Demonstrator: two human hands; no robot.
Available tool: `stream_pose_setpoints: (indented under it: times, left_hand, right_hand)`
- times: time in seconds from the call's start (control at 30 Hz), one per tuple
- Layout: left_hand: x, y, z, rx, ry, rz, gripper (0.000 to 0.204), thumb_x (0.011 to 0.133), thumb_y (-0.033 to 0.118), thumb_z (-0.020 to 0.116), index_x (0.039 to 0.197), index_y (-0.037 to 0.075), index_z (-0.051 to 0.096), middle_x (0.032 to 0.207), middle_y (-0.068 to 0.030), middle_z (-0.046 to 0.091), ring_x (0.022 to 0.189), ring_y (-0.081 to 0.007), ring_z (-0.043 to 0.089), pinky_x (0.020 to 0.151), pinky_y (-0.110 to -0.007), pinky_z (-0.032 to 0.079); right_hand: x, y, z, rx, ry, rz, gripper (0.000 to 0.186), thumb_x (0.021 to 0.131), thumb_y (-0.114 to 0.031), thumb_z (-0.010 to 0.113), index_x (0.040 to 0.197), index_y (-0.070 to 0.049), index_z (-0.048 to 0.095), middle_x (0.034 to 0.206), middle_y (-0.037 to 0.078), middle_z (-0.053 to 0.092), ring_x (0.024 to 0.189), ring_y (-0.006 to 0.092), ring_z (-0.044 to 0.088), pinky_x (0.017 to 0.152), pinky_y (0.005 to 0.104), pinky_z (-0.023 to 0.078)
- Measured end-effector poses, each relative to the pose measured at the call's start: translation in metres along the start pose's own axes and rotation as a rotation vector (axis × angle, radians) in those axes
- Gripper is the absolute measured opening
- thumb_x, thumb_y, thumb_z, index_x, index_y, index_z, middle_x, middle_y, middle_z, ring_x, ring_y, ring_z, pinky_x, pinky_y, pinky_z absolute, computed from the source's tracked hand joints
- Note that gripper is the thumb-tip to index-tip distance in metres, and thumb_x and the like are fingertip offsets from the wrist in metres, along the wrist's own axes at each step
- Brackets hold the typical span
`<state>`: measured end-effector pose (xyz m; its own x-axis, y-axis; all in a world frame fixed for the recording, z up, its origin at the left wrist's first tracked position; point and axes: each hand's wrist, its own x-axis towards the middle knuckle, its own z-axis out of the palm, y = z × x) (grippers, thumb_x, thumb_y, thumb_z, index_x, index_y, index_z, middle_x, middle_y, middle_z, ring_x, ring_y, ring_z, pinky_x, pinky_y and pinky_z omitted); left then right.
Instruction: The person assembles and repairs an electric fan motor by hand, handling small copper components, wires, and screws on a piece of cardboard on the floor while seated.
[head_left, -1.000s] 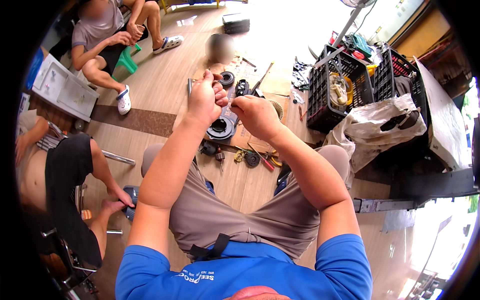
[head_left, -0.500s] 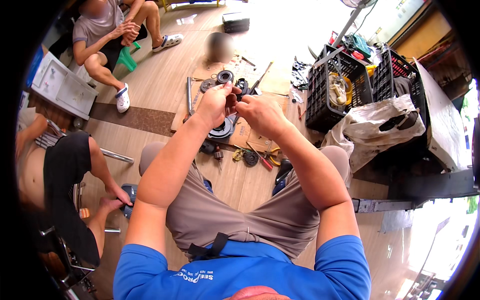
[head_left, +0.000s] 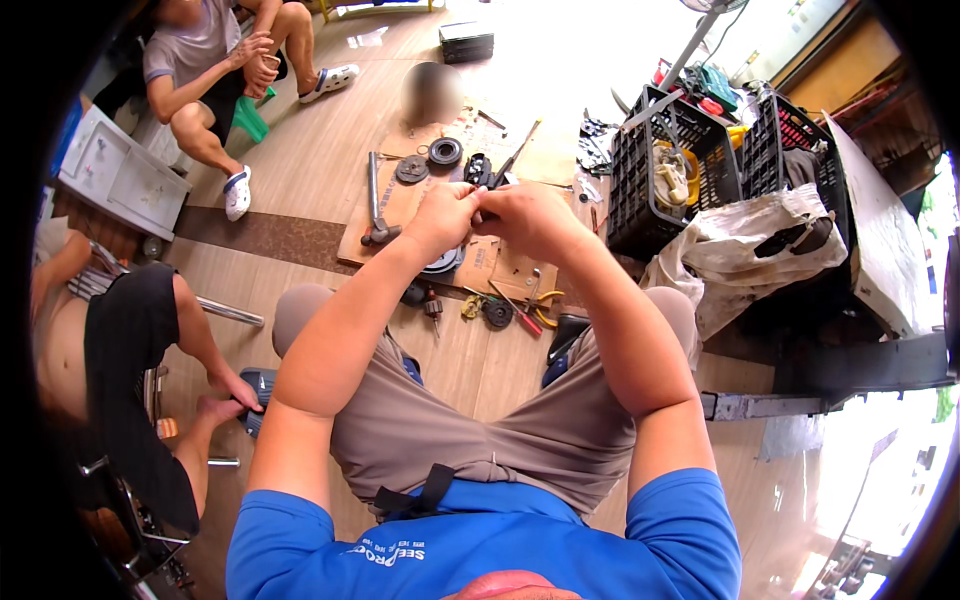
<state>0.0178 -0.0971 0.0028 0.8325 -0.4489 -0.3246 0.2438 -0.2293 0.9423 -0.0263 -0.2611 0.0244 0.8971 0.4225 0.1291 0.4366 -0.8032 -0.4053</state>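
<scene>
My left hand [head_left: 445, 218] and my right hand [head_left: 525, 215] meet with curled fingers above a cardboard sheet [head_left: 548, 148], pinching something too small and hidden to name. Below them a dark round housing [head_left: 441, 262] is mostly covered. Around them lie a steel hammer-like tool [head_left: 374, 190], a black ring [head_left: 445, 151], a grey disc [head_left: 411, 169] and a black mechanical part [head_left: 478, 170]. Nearer my knees are a small rotor [head_left: 432, 309], a black disc [head_left: 497, 313], yellow-handled pliers [head_left: 543, 312] and a red-handled screwdriver [head_left: 529, 322].
Two seated people [head_left: 195, 95], [head_left: 125, 345] are on the left, one foot near my leg, beside a white cabinet [head_left: 120, 170]. Black crates [head_left: 630, 190] with a dirty white sack [head_left: 740, 260] stand on my right, beside a metal beam [head_left: 760, 405]. A grey box [head_left: 466, 42] sits ahead.
My left hand has moved right and its fingertips lower, closing the space to my right hand; the hammer-like tool is now uncovered. The person at upper left has shifted their hands.
</scene>
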Motion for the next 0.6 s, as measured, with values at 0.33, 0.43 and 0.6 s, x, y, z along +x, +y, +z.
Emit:
stream_pose_setpoints:
  times: [0.33, 0.43, 0.6]
  left_hand:
    - [-0.002, -0.002, 0.0, 0.177, -0.098, 0.115, 0.03, 0.102, 0.022, 0.048, 0.093, -0.001, 0.065, 0.071, -0.0014, 0.058, 0.065, -0.0081, 0.052, 0.061, -0.025, 0.045]
    - [-0.006, 0.006, 0.002, 0.13, -0.143, 0.087, 0.032, 0.103, 0.025, 0.048, 0.093, 0.0, 0.065, 0.072, 0.0003, 0.056, 0.065, -0.0068, 0.05, 0.06, -0.024, 0.044]
    - [-0.008, 0.006, 0.005, 0.318, -0.18, 0.213, 0.028, 0.102, 0.023, 0.051, 0.096, -0.001, 0.065, 0.073, 0.0, 0.056, 0.065, -0.0073, 0.051, 0.061, -0.025, 0.045]
  right_hand:
    - [-0.011, 0.026, -0.017, 0.103, 0.109, -0.02, 0.012, 0.084, -0.015, 0.067, 0.091, -0.005, 0.07, 0.081, 0.015, 0.067, 0.079, 0.0323, 0.064, 0.073, 0.0387, 0.05]
    - [-0.012, 0.027, -0.019, 0.107, 0.14, 0.02, 0.012, 0.083, -0.014, 0.068, 0.09, -0.004, 0.069, 0.08, 0.015, 0.067, 0.079, 0.0318, 0.064, 0.073, 0.0382, 0.05]
    - [-0.011, 0.027, -0.02, 0.09, 0.216, -0.022, 0.013, 0.081, -0.014, 0.069, 0.088, -0.004, 0.069, 0.08, 0.014, 0.066, 0.08, 0.0317, 0.064, 0.073, 0.0379, 0.05]
